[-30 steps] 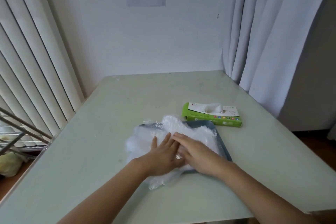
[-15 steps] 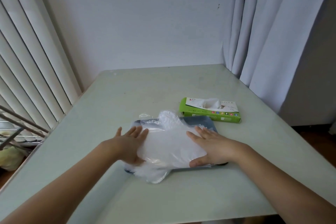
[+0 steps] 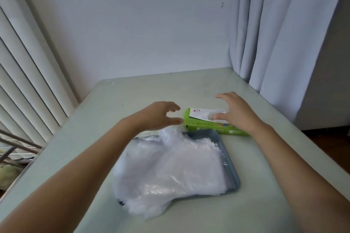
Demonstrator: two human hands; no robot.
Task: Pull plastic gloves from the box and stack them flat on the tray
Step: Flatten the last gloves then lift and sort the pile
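A stack of clear plastic gloves (image 3: 170, 170) lies on the blue-grey tray (image 3: 232, 172) in the middle of the table, spilling over its near left corner. Behind the tray sits the green glove box (image 3: 191, 121) with a white top and a glove poking from its opening. My right hand (image 3: 236, 113) hovers over the box's right half, fingers spread, thumb by the opening. Just left of the box, my left hand (image 3: 159, 115) is raised above the table with loosely curved fingers, holding nothing.
The pale green table (image 3: 94, 138) meets a white wall at the back. Vertical blinds (image 3: 28, 81) run along the left edge and grey curtains (image 3: 274, 34) hang at the back right. A metal rack stands low at the left.
Both hands have lifted off the glove stack and moved away from me toward the box. The stack now lies untouched on the tray.
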